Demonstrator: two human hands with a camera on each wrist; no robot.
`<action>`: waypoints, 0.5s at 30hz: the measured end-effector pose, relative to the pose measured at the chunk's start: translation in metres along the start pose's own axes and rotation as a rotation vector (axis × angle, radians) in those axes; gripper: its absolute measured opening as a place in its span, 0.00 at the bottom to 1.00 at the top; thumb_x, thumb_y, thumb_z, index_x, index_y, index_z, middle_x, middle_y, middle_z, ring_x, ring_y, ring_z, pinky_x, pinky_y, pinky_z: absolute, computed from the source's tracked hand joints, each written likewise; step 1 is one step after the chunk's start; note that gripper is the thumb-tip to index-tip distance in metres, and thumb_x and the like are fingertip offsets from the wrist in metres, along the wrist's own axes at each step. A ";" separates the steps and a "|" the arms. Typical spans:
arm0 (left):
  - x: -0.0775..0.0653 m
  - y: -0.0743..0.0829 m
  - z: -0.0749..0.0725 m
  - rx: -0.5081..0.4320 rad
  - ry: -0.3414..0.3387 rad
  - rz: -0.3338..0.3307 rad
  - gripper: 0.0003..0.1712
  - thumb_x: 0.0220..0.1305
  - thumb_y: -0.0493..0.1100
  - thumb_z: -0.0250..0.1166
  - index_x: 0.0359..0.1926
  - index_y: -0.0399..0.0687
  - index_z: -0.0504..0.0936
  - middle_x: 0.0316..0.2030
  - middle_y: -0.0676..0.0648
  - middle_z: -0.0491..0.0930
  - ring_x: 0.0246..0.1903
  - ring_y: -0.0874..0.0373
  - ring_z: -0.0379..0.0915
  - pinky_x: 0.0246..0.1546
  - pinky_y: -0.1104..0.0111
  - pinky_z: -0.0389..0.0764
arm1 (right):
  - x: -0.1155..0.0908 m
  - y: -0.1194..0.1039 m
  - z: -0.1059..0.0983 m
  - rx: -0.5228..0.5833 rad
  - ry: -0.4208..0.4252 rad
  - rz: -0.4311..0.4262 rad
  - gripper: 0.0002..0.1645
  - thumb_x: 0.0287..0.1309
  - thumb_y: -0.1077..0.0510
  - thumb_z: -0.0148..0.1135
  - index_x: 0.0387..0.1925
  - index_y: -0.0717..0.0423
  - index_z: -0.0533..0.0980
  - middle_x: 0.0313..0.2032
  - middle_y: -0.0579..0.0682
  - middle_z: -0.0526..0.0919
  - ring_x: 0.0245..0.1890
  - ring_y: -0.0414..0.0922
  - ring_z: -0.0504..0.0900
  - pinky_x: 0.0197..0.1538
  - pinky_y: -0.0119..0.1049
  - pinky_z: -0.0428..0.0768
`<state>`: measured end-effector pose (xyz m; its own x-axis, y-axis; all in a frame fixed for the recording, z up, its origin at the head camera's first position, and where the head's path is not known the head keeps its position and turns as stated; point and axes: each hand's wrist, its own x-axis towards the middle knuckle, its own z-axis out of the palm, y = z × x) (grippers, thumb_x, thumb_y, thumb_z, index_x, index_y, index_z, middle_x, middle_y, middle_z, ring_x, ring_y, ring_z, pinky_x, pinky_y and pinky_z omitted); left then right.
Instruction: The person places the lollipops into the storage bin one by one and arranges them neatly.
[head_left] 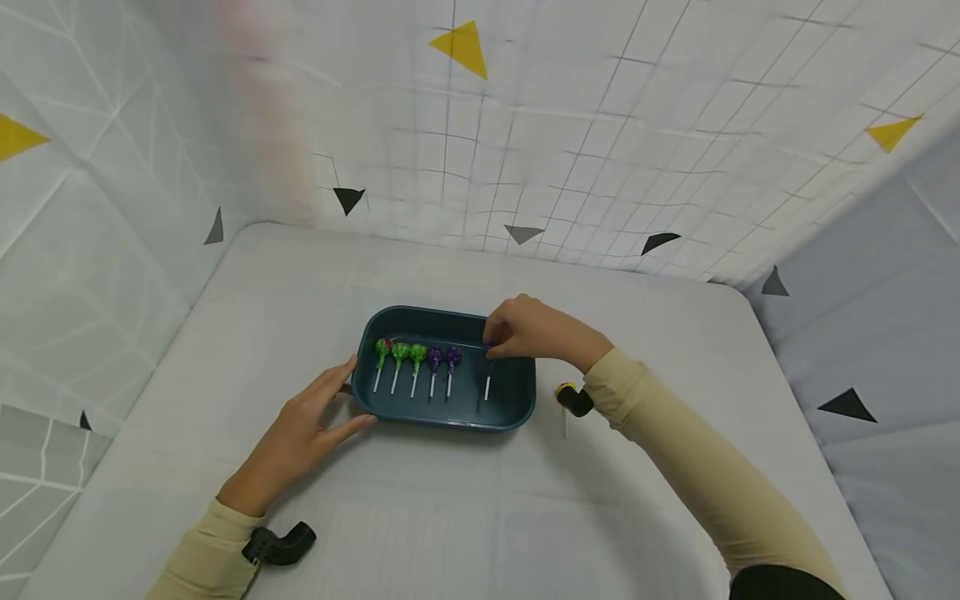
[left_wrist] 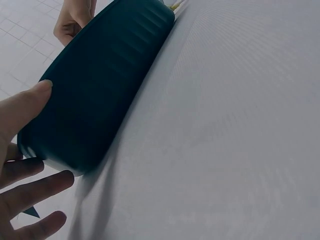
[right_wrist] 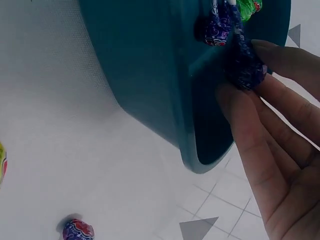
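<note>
A dark teal tray (head_left: pixel 513 404) stands on the table. Along its left half lie three green lollipops (head_left: pixel 401 352) and two purple lollipops (head_left: pixel 453 357), sticks pointing toward me. Over the right half, my right hand (head_left: pixel 536 329) pinches another purple lollipop (right_wrist: pixel 245 70) by its wrapped head, between thumb and fingers, with the white stick hanging down. My left hand (head_left: pixel 303 425) is at the tray's left end, fingers straight and spread; in the left wrist view its thumb (left_wrist: pixel 30 107) touches the wall near the rim.
Right of the tray, a yellow lollipop (head_left: pixel 565 421) lies on the white table, partly covered by the right wrist camera (head_left: pixel 576 401). The right wrist view also shows a purple-and-red wrapped lollipop (right_wrist: pixel 78 230) on the table. White patterned sheets (head_left: pixel 420 100) rise behind and at both sides.
</note>
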<state>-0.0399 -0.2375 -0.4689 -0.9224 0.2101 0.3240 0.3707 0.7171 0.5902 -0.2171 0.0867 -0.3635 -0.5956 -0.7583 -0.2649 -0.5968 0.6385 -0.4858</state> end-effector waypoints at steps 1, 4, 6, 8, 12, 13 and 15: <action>0.000 0.000 0.000 -0.001 -0.001 0.000 0.56 0.56 0.46 0.80 0.80 0.45 0.59 0.72 0.40 0.72 0.68 0.43 0.73 0.63 0.47 0.79 | 0.001 0.000 0.000 -0.003 -0.006 0.004 0.11 0.60 0.57 0.75 0.42 0.58 0.87 0.39 0.48 0.91 0.41 0.41 0.89 0.47 0.36 0.89; 0.001 0.001 -0.001 0.000 -0.003 0.003 0.56 0.56 0.46 0.80 0.80 0.44 0.60 0.72 0.40 0.72 0.68 0.43 0.73 0.63 0.47 0.79 | 0.005 -0.001 0.001 -0.010 -0.027 0.017 0.12 0.60 0.57 0.75 0.43 0.60 0.87 0.40 0.49 0.91 0.41 0.42 0.89 0.47 0.36 0.89; 0.001 0.001 -0.001 0.000 -0.003 0.003 0.56 0.56 0.46 0.80 0.80 0.43 0.60 0.71 0.40 0.72 0.68 0.43 0.73 0.63 0.47 0.79 | 0.008 0.000 0.002 -0.017 -0.039 0.022 0.12 0.60 0.57 0.75 0.43 0.60 0.87 0.40 0.49 0.91 0.41 0.42 0.89 0.46 0.36 0.89; 0.001 0.001 -0.001 0.000 -0.005 0.001 0.56 0.57 0.46 0.80 0.80 0.43 0.60 0.71 0.40 0.72 0.68 0.42 0.72 0.63 0.47 0.79 | 0.011 -0.001 0.003 -0.034 -0.050 0.025 0.12 0.59 0.57 0.76 0.42 0.59 0.87 0.39 0.49 0.91 0.40 0.42 0.88 0.46 0.36 0.89; 0.001 0.001 -0.001 -0.007 -0.009 -0.006 0.55 0.57 0.47 0.80 0.80 0.44 0.60 0.72 0.40 0.71 0.69 0.42 0.72 0.64 0.47 0.78 | 0.016 -0.003 0.004 -0.069 -0.076 0.028 0.10 0.59 0.58 0.76 0.41 0.58 0.87 0.38 0.49 0.90 0.38 0.42 0.87 0.44 0.35 0.88; 0.001 0.000 -0.001 -0.008 -0.010 -0.005 0.55 0.57 0.47 0.80 0.80 0.44 0.59 0.72 0.40 0.71 0.69 0.42 0.72 0.64 0.47 0.78 | 0.017 -0.004 0.004 -0.078 -0.080 0.027 0.10 0.59 0.58 0.76 0.40 0.58 0.87 0.38 0.49 0.90 0.38 0.42 0.87 0.44 0.35 0.88; 0.001 0.000 -0.001 -0.009 -0.008 -0.003 0.55 0.57 0.47 0.80 0.80 0.44 0.60 0.72 0.41 0.72 0.69 0.43 0.72 0.64 0.47 0.78 | 0.020 -0.007 0.004 -0.091 -0.092 0.033 0.10 0.59 0.58 0.76 0.40 0.59 0.87 0.37 0.50 0.90 0.37 0.42 0.87 0.44 0.35 0.88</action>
<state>-0.0402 -0.2381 -0.4678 -0.9244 0.2134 0.3161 0.3687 0.7120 0.5976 -0.2227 0.0666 -0.3689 -0.5666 -0.7429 -0.3565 -0.6267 0.6694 -0.3990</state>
